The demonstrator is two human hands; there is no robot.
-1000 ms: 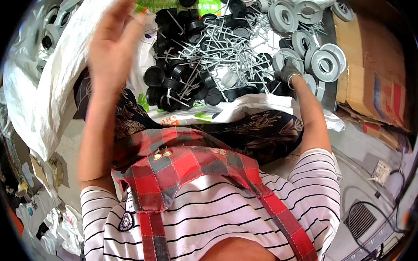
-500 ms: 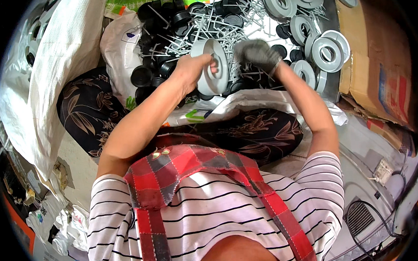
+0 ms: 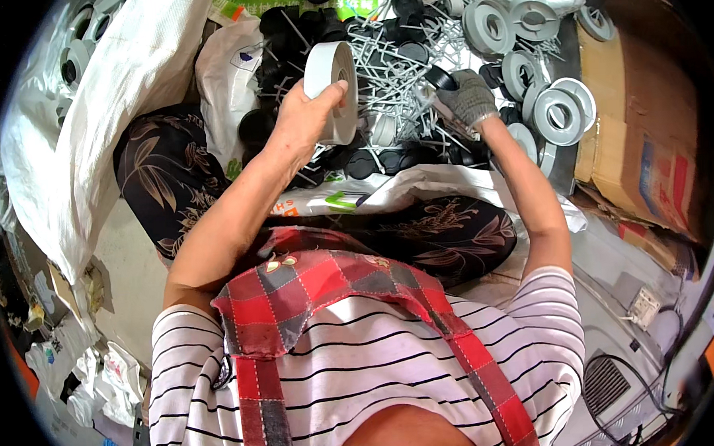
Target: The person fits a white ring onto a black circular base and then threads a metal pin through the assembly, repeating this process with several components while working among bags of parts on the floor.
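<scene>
My bare left hand (image 3: pixel 303 120) grips a light grey plastic ring-shaped wheel (image 3: pixel 322 69), tilted on edge, with the thumb at its centre opening. On my right hand (image 3: pixel 471 98) is a dark grey knitted glove, and its fingers pinch a black round cap (image 3: pixel 441 78). Beneath and between both hands lies a heap of thin grey plastic rods (image 3: pixel 390 78). Black round caps (image 3: pixel 361 164) are mixed into this heap, most of them along its left and near sides. The gloved fingertips are partly hidden behind the cap.
Several grey ringed wheels (image 3: pixel 558 112) lie at the right of the heap, beside a brown cardboard box (image 3: pixel 619 124). A large white woven sack (image 3: pixel 120 98) stands at the left. My crossed legs (image 3: pixel 421 228) border the near side. A cable (image 3: pixel 642 370) runs at the lower right.
The left hand has raised the grey wheel slightly and turned its outer rim into view. The right hand has shifted a little right, and a black cap now shows in its fingers.
</scene>
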